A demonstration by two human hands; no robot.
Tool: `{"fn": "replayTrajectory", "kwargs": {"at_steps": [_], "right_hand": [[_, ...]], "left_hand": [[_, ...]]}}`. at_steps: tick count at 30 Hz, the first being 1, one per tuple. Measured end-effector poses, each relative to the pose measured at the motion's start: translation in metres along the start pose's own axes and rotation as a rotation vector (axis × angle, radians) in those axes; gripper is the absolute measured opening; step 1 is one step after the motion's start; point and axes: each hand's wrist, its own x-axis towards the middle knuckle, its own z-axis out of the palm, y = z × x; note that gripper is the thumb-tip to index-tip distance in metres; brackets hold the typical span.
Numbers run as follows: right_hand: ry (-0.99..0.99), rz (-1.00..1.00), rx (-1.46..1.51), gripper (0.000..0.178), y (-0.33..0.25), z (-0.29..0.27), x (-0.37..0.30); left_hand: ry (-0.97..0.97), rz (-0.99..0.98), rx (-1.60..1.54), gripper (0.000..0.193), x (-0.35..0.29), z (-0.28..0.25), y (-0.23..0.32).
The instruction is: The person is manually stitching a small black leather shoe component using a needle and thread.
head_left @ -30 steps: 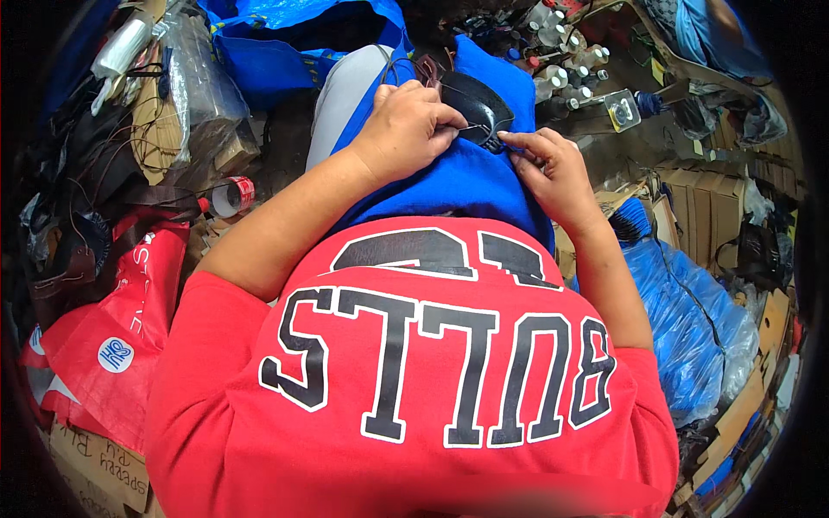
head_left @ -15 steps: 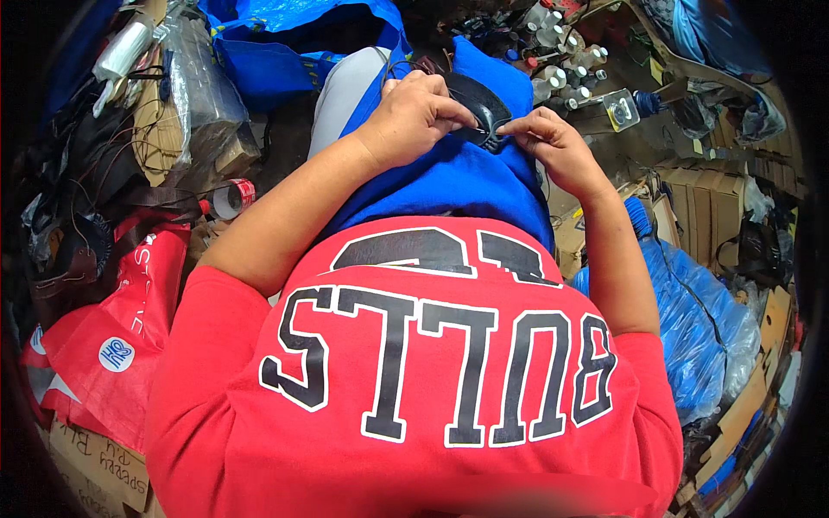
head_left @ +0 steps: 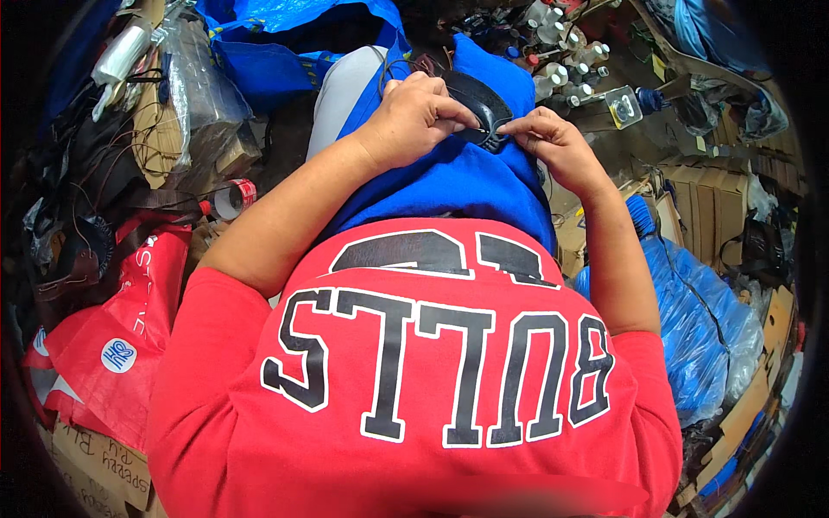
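A black, glossy, curved piece with a gathered edge (head_left: 477,97), like part of a shoe, lies on the blue cloth (head_left: 423,186) over my lap. My left hand (head_left: 419,114) pinches at its near edge, thumb and index finger together; a thin pale tip shows by the fingertips, too small to name. My right hand (head_left: 551,142) is closed in a pinch just right of the same edge. What it holds, if anything, is too fine to make out. A dark cord (head_left: 393,71) loops beside my left hand.
Several plastic bottles (head_left: 553,78) stand at the far right. A blue bag (head_left: 268,69) gapes at the far left. Nearer are a red bag (head_left: 129,319) on the left, and a plastic-wrapped blue bundle (head_left: 691,319) and cardboard boxes (head_left: 708,207) on the right.
Both hands keep almost the same pinch at the black piece's edge. The whole view has shifted very slightly.
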Motion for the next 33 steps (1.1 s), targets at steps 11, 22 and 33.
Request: {"fn": "replayTrajectory", "kwargs": {"at_steps": [11, 22, 33], "right_hand": [[-0.078, 0.019, 0.154, 0.022, 0.015, -0.001, 0.006], [0.003, 0.008, -0.045, 0.022, -0.014, 0.004, -0.012], [0.012, 0.185, 0.403, 0.032, -0.001, 0.012, -0.007]], "left_hand": [[-0.2, -0.059, -0.221, 0.014, 0.021, 0.009, -0.014], [-0.017, 0.1, 0.056, 0.013, 0.007, -0.012, 0.002], [-0.123, -0.445, -0.433, 0.015, 0.005, 0.001, 0.011]]}}
